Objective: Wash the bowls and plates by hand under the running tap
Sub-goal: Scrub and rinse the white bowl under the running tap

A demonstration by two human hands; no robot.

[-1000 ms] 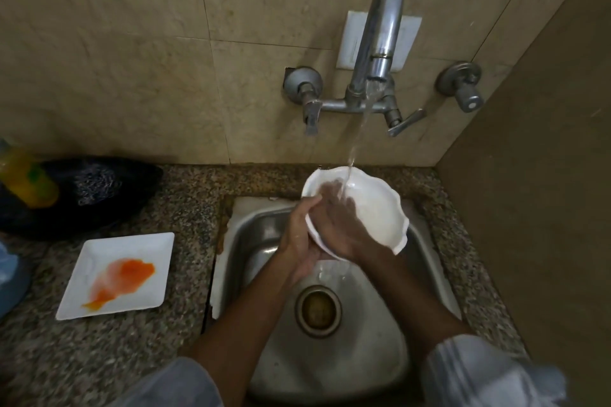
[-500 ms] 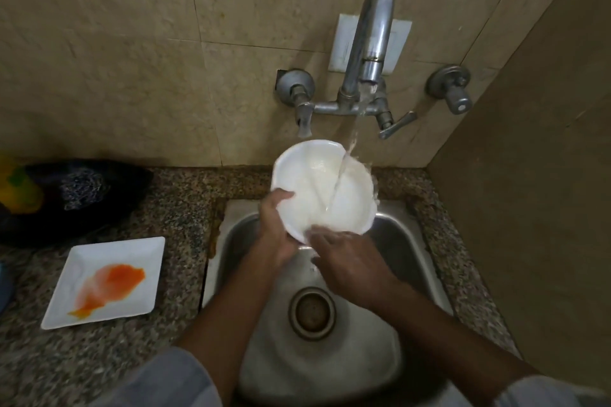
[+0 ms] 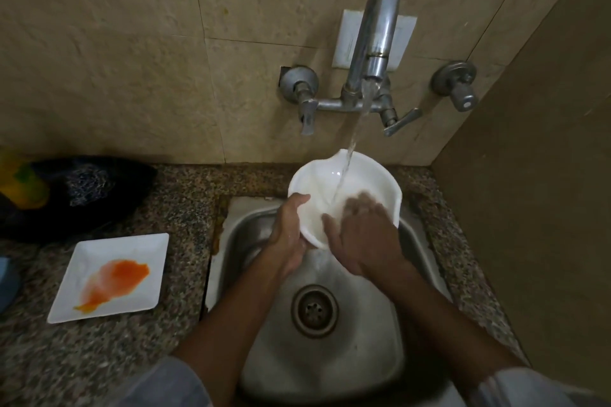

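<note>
A: What is the biggest thing here, and why does the person stand over it?

B: It is the steel sink (image 3: 380, 324), sunk in the speckled counter (image 3: 99, 357). The person works above it so the falling water goes down the drain (image 3: 314, 311) and not on the counter

A: And the tap?

B: The tap (image 3: 373, 43) comes out of the tiled wall and it is running. Its stream lands inside the white bowl (image 3: 360, 172), which is held over the back of the sink, tilted toward the person, probably so the water runs off into the basin

A: How do the hands stand?

B: They are close together, both on the bowl. The left hand (image 3: 287, 235) grips the left rim, thumb over the edge, to keep the bowl steady. The right hand (image 3: 367, 238) lies flat inside, its blurred fingers (image 3: 360, 205) spread on the wet surface; she or he seems to rub it clean

A: What is left to wash?

B: A square white plate (image 3: 82, 294) with an orange stain (image 3: 115, 277) waits on the counter, left of the sink, well apart from the water
</note>
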